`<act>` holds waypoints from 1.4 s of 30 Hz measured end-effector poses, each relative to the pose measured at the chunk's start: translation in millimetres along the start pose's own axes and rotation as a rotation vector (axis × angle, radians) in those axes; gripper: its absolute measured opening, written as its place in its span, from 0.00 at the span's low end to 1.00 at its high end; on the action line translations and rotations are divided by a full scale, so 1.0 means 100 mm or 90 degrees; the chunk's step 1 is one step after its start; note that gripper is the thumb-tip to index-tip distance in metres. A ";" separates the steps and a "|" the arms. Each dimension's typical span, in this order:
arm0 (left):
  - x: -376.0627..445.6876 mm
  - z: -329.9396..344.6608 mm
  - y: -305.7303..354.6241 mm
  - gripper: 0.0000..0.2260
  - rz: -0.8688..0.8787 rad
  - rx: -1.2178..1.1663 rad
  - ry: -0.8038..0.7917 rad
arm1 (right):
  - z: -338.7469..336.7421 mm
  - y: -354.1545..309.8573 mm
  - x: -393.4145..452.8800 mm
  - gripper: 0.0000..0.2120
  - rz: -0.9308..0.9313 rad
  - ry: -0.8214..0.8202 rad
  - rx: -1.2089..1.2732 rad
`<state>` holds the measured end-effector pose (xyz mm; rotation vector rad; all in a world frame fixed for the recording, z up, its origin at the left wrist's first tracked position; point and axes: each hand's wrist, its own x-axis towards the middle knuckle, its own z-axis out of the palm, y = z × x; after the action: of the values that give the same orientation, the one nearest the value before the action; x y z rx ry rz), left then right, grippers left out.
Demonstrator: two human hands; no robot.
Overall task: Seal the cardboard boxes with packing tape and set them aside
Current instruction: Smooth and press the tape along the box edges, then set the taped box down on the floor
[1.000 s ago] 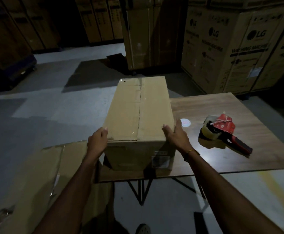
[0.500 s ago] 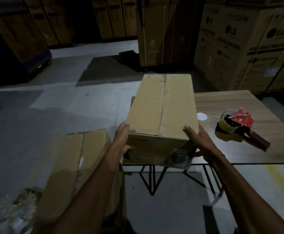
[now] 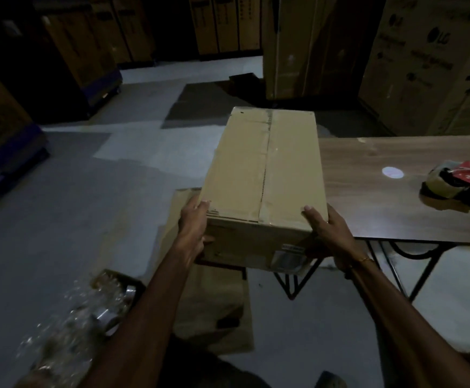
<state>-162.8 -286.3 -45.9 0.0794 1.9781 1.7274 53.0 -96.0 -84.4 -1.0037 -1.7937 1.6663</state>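
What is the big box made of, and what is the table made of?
The box looks like plain brown cardboard: matte, with creased flaps and a shiny tape strip along its seam. The table top looks like smooth wood or wood-look laminate, showing grain streaks; its legs look like dark metal bars.

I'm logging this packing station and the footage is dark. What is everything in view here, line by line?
taped box: one, tan, held at the table's left edge
table: one, dark wood top, right
tape dispenser: one, red, on the table at far right
flat cardboard: one piece, tan, on the floor under the box
clear plastic wrap: one heap, floor at lower left
large printed cartons: several, brown, stacked behind
left hand: grips the box's left near corner
right hand: grips the box's right near corner
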 end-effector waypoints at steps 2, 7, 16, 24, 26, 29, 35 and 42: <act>-0.02 -0.42 -0.02 0.15 0.011 -0.007 0.022 | 0.34 -0.01 -0.07 0.28 -0.001 -0.034 0.005; -0.05 -1.15 -0.20 0.17 0.007 -0.033 0.098 | 0.98 -0.10 -0.20 0.22 0.021 -0.098 -0.024; 0.09 -1.63 -0.59 0.18 -0.022 -0.019 0.181 | 1.50 0.18 -0.24 0.39 0.013 -0.142 -0.072; 0.16 -1.64 -0.88 0.19 0.049 0.223 0.221 | 1.59 0.46 -0.23 0.33 0.081 -0.175 -0.071; 0.16 -1.65 -0.90 0.20 0.051 0.238 0.227 | 1.58 0.46 -0.24 0.34 0.092 -0.182 -0.056; 0.16 -1.65 -0.93 0.21 0.052 0.239 0.232 | 1.60 0.46 -0.27 0.33 0.111 -0.168 -0.040; 0.20 -1.77 -0.91 0.20 0.049 0.171 0.232 | 1.65 0.41 -0.30 0.28 0.102 -0.160 -0.035; 0.23 -1.94 -0.93 0.19 0.042 0.171 0.224 | 1.79 0.38 -0.37 0.28 0.117 -0.192 -0.024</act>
<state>-235.7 -472.1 -129.6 -0.0736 2.4836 1.5898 -55.4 -236.7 -141.5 -1.0025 -1.9787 1.9929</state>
